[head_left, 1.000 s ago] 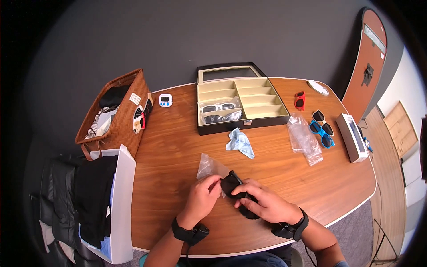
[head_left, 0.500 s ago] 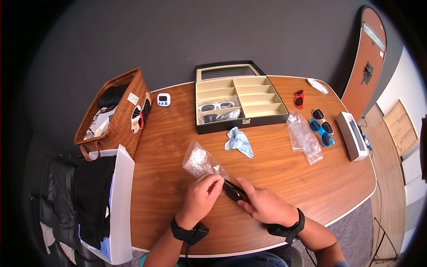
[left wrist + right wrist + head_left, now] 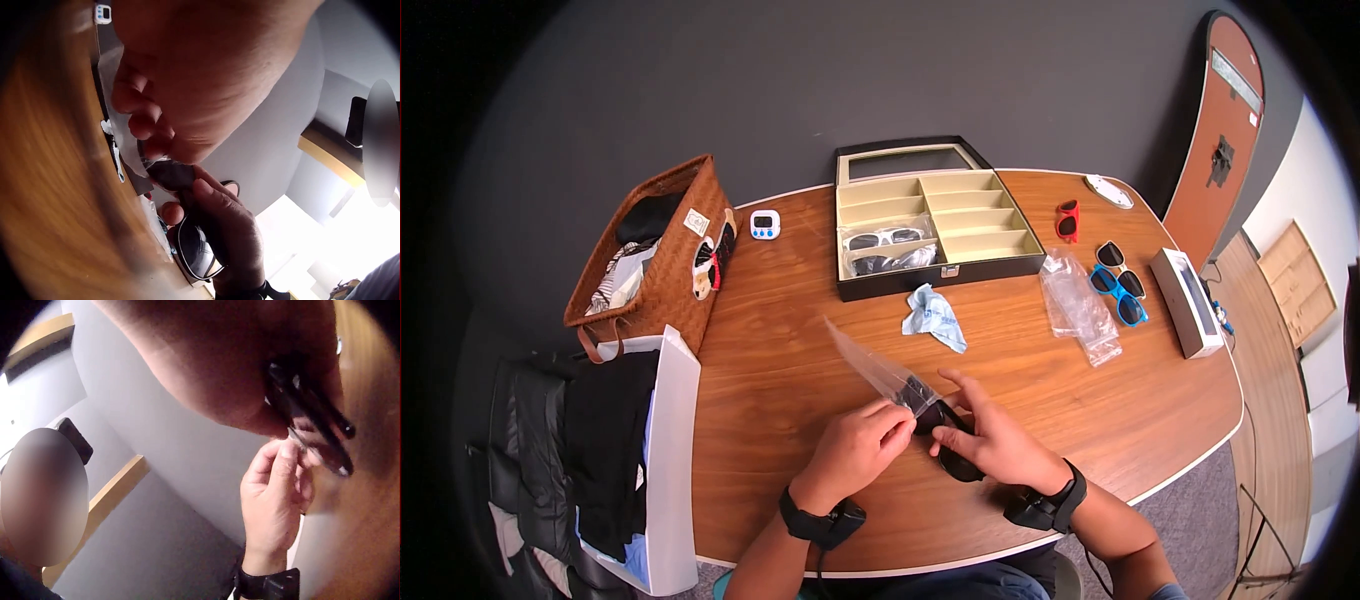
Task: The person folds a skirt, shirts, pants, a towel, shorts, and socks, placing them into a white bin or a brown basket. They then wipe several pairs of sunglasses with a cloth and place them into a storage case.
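Note:
My right hand (image 3: 1003, 442) grips a pair of black sunglasses (image 3: 962, 465), thumb on the near side. Their far end sits within the mouth of a clear plastic bag (image 3: 868, 362), which slants up and away to the left. My left hand (image 3: 852, 452) pinches the bag's edge beside the glasses. In the left wrist view one dark lens (image 3: 197, 250) shows below the right fingers. The right wrist view shows the left fingertips (image 3: 287, 450) close to the black frame (image 3: 312, 412). Beyond the hands lies a crumpled light-blue cloth (image 3: 935, 318).
An open compartment case (image 3: 990, 268) at the back holds bagged white sunglasses (image 3: 885, 239) and a bagged dark pair (image 3: 890, 262). Rightward lie red sunglasses (image 3: 1067, 222), blue sunglasses (image 3: 1119, 296), plastic bags (image 3: 1080, 310) and a white box (image 3: 1186, 303). A timer (image 3: 765, 225) and wicker basket (image 3: 650, 270) stand left.
The plastic bag has risen from the tabletop and tilted, and the sunglasses' far end has entered its mouth. My right hand has turned the glasses toward the left hand.

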`<state>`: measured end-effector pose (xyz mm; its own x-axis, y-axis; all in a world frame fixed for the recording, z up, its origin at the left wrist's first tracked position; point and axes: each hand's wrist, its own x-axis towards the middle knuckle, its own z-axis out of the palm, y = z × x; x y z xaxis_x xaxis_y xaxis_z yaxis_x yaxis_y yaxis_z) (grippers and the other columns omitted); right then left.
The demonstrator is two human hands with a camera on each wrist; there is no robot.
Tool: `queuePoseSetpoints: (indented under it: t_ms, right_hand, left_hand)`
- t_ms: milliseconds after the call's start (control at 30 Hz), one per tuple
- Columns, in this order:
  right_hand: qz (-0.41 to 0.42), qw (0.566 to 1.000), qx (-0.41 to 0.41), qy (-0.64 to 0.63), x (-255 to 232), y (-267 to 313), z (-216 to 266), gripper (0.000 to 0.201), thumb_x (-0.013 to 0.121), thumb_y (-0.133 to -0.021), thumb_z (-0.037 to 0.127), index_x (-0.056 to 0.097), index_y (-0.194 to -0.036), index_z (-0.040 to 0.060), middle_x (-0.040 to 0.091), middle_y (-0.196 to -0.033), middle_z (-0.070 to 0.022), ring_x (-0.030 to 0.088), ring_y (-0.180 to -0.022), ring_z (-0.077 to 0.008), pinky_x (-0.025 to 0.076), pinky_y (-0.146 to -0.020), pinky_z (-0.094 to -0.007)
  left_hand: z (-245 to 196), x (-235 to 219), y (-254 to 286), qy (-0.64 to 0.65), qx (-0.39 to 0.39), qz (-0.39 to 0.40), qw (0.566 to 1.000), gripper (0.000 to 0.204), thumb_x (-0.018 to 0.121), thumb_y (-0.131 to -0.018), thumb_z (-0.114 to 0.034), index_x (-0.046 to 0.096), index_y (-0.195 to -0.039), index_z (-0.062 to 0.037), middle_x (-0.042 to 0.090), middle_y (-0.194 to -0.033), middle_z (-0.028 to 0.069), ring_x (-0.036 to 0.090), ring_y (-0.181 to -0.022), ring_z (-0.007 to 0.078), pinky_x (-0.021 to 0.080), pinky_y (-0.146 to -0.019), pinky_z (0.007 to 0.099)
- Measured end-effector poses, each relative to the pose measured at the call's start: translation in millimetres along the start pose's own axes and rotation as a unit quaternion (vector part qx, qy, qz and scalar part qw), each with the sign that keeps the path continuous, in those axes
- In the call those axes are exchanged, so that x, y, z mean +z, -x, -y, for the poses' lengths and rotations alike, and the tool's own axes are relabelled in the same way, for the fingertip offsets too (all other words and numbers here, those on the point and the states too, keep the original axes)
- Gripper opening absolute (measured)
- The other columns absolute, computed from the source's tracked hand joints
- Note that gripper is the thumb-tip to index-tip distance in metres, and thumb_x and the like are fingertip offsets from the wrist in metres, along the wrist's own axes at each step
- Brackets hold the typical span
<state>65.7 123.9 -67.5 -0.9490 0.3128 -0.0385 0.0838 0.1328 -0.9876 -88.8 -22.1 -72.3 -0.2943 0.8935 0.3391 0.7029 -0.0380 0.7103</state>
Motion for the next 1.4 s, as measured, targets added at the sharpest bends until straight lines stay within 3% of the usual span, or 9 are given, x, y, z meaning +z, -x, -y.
queuePoseSetpoints:
  t_ms: [100, 200, 233, 500, 700, 900, 1033, 1133, 1400]
  right_hand:
    - [0.05, 0.99, 0.028, -0.127, -5.1, -2.5, 2.5, 0.069, 0.062, -0.09, 0.0, 0.021, -0.145, 0.0006, 0.057, -0.116, -0.012, 0.063, -0.1, -0.0184, 0.051, -0.084, -0.0304]
    - [0.12, 0.954, 0.039, -0.274, -17.5, -0.5, 20.3, 0.082, 0.066, -0.084, -0.005, 0.017, -0.149, 0.0036, 0.049, -0.13, -0.0109, 0.055, -0.116, -0.02, 0.05, -0.09, -0.0303]
    - [0.145, 0.937, 0.039, -0.317, -20.8, 0.4, 25.7, 0.09, 0.069, -0.08, -0.009, 0.015, -0.151, 0.0053, 0.043, -0.137, -0.0102, 0.05, -0.124, -0.021, 0.05, -0.092, -0.0304]
    - [0.22, 0.92, 0.072, -0.315, -24.6, 3.1, 22.6, 0.103, 0.067, -0.074, -0.019, 0.011, -0.154, 0.0137, 0.035, -0.146, -0.0136, 0.044, -0.127, -0.0183, 0.048, -0.093, -0.03]
    - [0.179, 0.922, 0.062, -0.338, -19.6, 2.4, 18.0, 0.092, 0.059, -0.08, -0.019, 0.013, -0.153, 0.0138, 0.035, -0.146, -0.0159, 0.049, -0.123, -0.0173, 0.047, -0.095, -0.03]
    - [-0.03, 0.963, -0.027, -0.266, -16.0, -1.8, 13.8, 0.057, 0.057, -0.091, -0.007, 0.034, -0.143, 0.0025, 0.044, -0.137, -0.0107, 0.053, -0.12, -0.0177, 0.046, -0.096, -0.0271]
    - [-0.037, 0.979, -0.105, -0.172, -4.7, -3.4, -1.7, 0.048, 0.06, -0.088, -0.009, 0.044, -0.132, 0.0014, 0.041, -0.137, -0.0085, 0.053, -0.119, -0.0158, 0.047, -0.097, -0.0268]
    - [0.014, 0.962, -0.129, -0.24, -3.1, 0.6, 11.2, 0.051, 0.061, -0.084, -0.014, 0.046, -0.13, 0.0008, 0.04, -0.135, -0.0083, 0.052, -0.118, -0.0145, 0.048, -0.097, -0.0278]
    - [-0.046, 0.989, -0.116, -0.076, -3.9, -1.5, -3.2, 0.046, 0.064, -0.087, -0.006, 0.046, -0.129, 0.0013, 0.048, -0.117, -0.0052, 0.056, -0.1, -0.0106, 0.048, -0.091, -0.0261]
  left_hand:
    - [-1.0, 0.8, -0.4, 0.049, -0.037, -0.016, 0.998, 0.005, 0.063, -0.088, -0.004, 0.063, -0.091, 0.0004, 0.06, -0.078, 0.0091, 0.058, -0.063, 0.0173, 0.045, -0.056, 0.0295]
    - [2.1, -1.0, -1.8, 0.072, -0.078, -0.042, 0.993, 0.007, 0.064, -0.087, -0.006, 0.062, -0.092, -0.0002, 0.061, -0.079, 0.0119, 0.06, -0.065, 0.0249, 0.047, -0.06, 0.0325]
    - [3.1, -1.7, -1.5, 0.071, -0.091, -0.046, 0.992, 0.008, 0.063, -0.088, -0.006, 0.062, -0.092, 0.0005, 0.061, -0.079, 0.0113, 0.06, -0.064, 0.0208, 0.047, -0.059, 0.0311]
    - [-0.4, -1.5, -1.5, 0.091, -0.102, -0.051, 0.989, 0.007, 0.063, -0.089, -0.006, 0.062, -0.092, 0.0009, 0.062, -0.078, 0.0088, 0.06, -0.065, 0.0161, 0.047, -0.059, 0.0289]
    - [-0.6, -3.2, -0.9, 0.103, -0.094, -0.055, 0.989, 0.006, 0.064, -0.088, -0.004, 0.062, -0.091, 0.0009, 0.061, -0.077, 0.0074, 0.059, -0.064, 0.0125, 0.047, -0.058, 0.0267]
    - [2.2, 0.5, 1.7, 0.13, -0.083, -0.056, 0.986, 0.004, 0.064, -0.088, -0.003, 0.062, -0.089, 0.0006, 0.06, -0.077, 0.0022, 0.055, -0.063, 0.0071, 0.044, -0.056, 0.0235]
    - [-4.0, 1.3, 2.7, 0.168, -0.097, -0.024, 0.981, 0.004, 0.064, -0.087, -0.003, 0.062, -0.089, -0.0001, 0.06, -0.076, 0.0032, 0.056, -0.064, 0.008, 0.045, -0.057, 0.0232]
    - [-1.3, 2.5, 3.3, 0.158, -0.119, -0.057, 0.979, 0.005, 0.064, -0.088, -0.004, 0.062, -0.089, 0.0005, 0.061, -0.076, 0.0018, 0.056, -0.064, 0.0065, 0.046, -0.057, 0.0225]
    - [-0.5, -3.3, 6.0, 0.309, -0.158, -0.073, 0.935, 0.009, 0.057, -0.095, -0.007, 0.062, -0.093, -0.0001, 0.062, -0.075, 0.0015, 0.052, -0.059, 0.0041, 0.042, -0.052, 0.0189]
